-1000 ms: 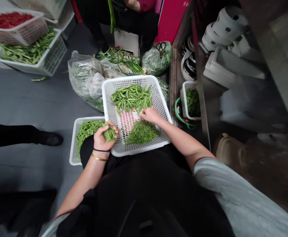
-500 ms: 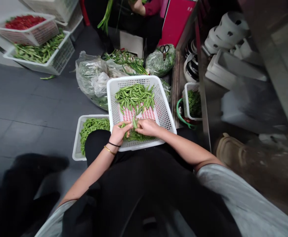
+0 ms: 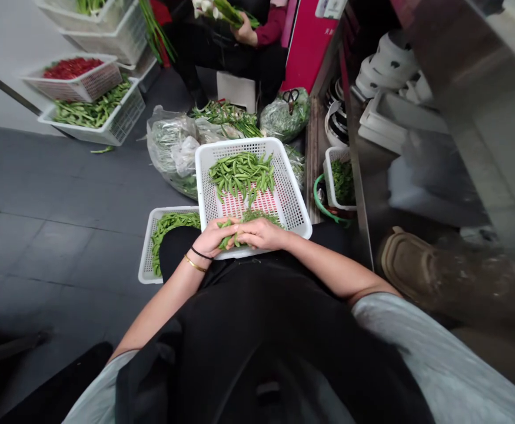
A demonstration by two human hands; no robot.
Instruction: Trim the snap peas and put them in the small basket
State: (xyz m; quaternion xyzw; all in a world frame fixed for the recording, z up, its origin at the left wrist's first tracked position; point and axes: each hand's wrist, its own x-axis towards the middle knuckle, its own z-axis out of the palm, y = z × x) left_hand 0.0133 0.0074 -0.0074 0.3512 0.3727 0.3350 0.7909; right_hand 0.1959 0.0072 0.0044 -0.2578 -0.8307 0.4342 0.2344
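A white perforated plastic basket (image 3: pixel 299 206) rests across my lap. Green pea pods (image 3: pixel 242 172) are heaped in its far half, and thin green trimmings (image 3: pixel 259 215) lie near my hands. My left hand (image 3: pixel 212 237), with a black band and a gold bangle at the wrist, is closed round a few pea pods (image 3: pixel 226 235) over the near left side of the basket. Up against it, my right hand (image 3: pixel 261 234) has its fingers curled at the same pods; its fingertips are partly hidden, and I see a bit of green by them.
A second basket of pea pods (image 3: pixel 145 259) sits beside my left leg. Bagged greens (image 3: pixel 169 147) lie beyond the lap basket. Stacked baskets (image 3: pixel 125 118) stand at the far left. A co-worker's hand (image 3: pixel 245 32) holds long green stalks. A metal shelf edge (image 3: pixel 358 194) runs along my right.
Both hands have come together and slightly nearer my body. The pod that stood up between my right fingers is now mostly hidden. The co-worker's hand and stalks show more fully as the view tilts.
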